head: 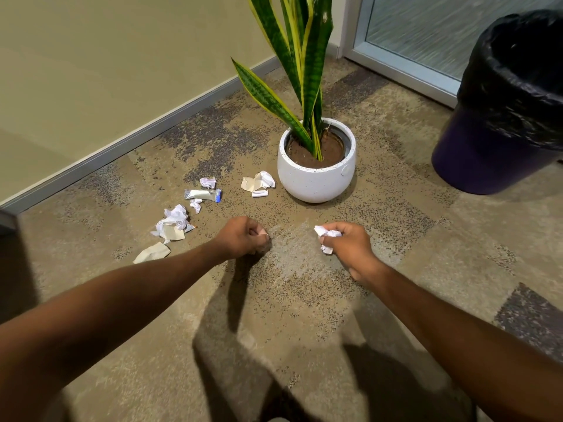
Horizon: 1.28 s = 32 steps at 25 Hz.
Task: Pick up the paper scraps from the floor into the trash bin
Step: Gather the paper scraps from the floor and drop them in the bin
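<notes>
My right hand (347, 243) is closed around crumpled white paper scraps (325, 236) that stick out past the fingers. My left hand (243, 237) is a fist above the carpet; a sliver of something pale shows at its fingertips, too small to identify. Several paper scraps lie on the carpet to the left: a crumpled pile (173, 222), a beige piece (152, 253), a small wrapper (202, 194), a white ball (208, 182) and torn pieces (258, 181) by the plant pot. The trash bin (499, 117), dark with a black liner, stands at the far right.
A white pot with a tall snake plant (316, 166) stands on the carpet between the scraps and the bin. A beige wall with a grey baseboard (122, 144) runs along the left. A frosted glass door (426, 32) is behind the bin.
</notes>
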Motion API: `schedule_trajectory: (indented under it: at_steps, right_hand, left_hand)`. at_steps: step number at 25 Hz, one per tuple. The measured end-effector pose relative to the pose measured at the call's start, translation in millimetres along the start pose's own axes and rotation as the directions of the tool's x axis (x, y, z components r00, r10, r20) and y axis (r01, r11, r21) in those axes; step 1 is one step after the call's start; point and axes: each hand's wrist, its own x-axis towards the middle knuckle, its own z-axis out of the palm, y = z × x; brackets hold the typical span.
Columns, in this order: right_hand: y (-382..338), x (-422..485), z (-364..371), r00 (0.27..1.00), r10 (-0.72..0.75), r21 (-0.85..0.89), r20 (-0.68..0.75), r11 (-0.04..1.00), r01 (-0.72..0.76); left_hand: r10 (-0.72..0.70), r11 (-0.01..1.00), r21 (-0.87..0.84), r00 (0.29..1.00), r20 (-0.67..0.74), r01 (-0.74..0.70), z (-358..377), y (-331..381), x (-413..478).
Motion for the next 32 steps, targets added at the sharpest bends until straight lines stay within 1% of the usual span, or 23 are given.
schedule_trajectory:
  at_steps: [1, 3, 6, 8, 11, 15, 19, 22, 25, 27, 29, 30, 32]
  right_hand:
    - [1.2, -0.7, -3.5, 0.999, 0.033, 0.059, 0.01, 0.998, -0.033]
    - [-0.5, -4.8, -11.4, 0.996, 0.082, 0.159, 0.034, 0.983, -0.087]
    - [-13.9, -11.3, -24.5, 0.991, 0.126, 0.312, 0.052, 0.94, -0.136]
    - [-28.6, -15.0, -33.8, 0.989, 0.13, 0.399, 0.071, 0.905, -0.148]
    - [-57.9, -15.0, -48.2, 0.993, 0.081, 0.483, 0.085, 0.869, -0.113]
    - [-111.5, -14.2, -78.4, 0.997, -0.066, 0.61, 0.044, 0.792, 0.025]
    - [-161.4, -13.5, -130.3, 0.975, -0.209, 0.61, -0.078, 0.764, 0.212]
    - [-192.6, -9.3, -181.1, 0.944, -0.267, 0.579, -0.194, 0.746, 0.33]
    - [-223.1, -4.2, -232.1, 0.902, -0.3, 0.495, -0.309, 0.759, 0.422]
    - [-241.0, 1.6, -262.5, 0.897, -0.254, 0.487, -0.361, 0.769, 0.414]
    - [-255.7, 7.9, -289.1, 0.904, -0.187, 0.529, -0.384, 0.759, 0.381]
    - [-260.5, 9.6, -298.4, 0.917, -0.153, 0.58, -0.367, 0.734, 0.354]
    - [-264.0, 10.6, -312.2, 0.943, -0.106, 0.667, -0.316, 0.682, 0.3]
  left_hand:
    - [-0.028, 0.996, -0.09, 1.0, -0.001, 0.028, -4.2, 1.9, -0.1]
    - [-0.036, 0.974, -0.222, 0.999, 0.012, 0.037, -11.2, 8.6, -0.5]
    - [-0.004, 0.945, -0.328, 1.0, 0.026, 0.013, -14.0, 33.7, -1.1]
    - [0.039, 0.928, -0.373, 0.999, 0.033, -0.024, -8.9, 62.4, -1.3]
    - [0.132, 0.865, -0.493, 0.991, 0.039, -0.096, 7.4, 118.2, -0.6]
    - [0.213, 0.757, -0.624, 0.976, -0.044, -0.193, 32.8, 200.8, 8.0]
    - [0.311, 0.644, -0.7, 0.941, -0.129, -0.309, 45.4, 280.5, 18.7]
    - [0.382, 0.583, -0.712, 0.906, -0.184, -0.391, 56.7, 344.0, 30.3]
    - [0.41, 0.549, -0.699, 0.876, -0.253, -0.458, 76.8, 409.0, 42.9]
    - [0.39, 0.548, -0.701, 0.881, -0.269, -0.457, 93.6, 442.5, 52.2]
    - [0.359, 0.546, -0.72, 0.896, -0.261, -0.429, 110.2, 467.4, 61.5]
    - [0.357, 0.54, -0.737, 0.903, -0.238, -0.407, 115.5, 476.7, 62.8]
    - [0.375, 0.513, -0.801, 0.92, -0.115, -0.309, 119.7, 489.5, 61.4]
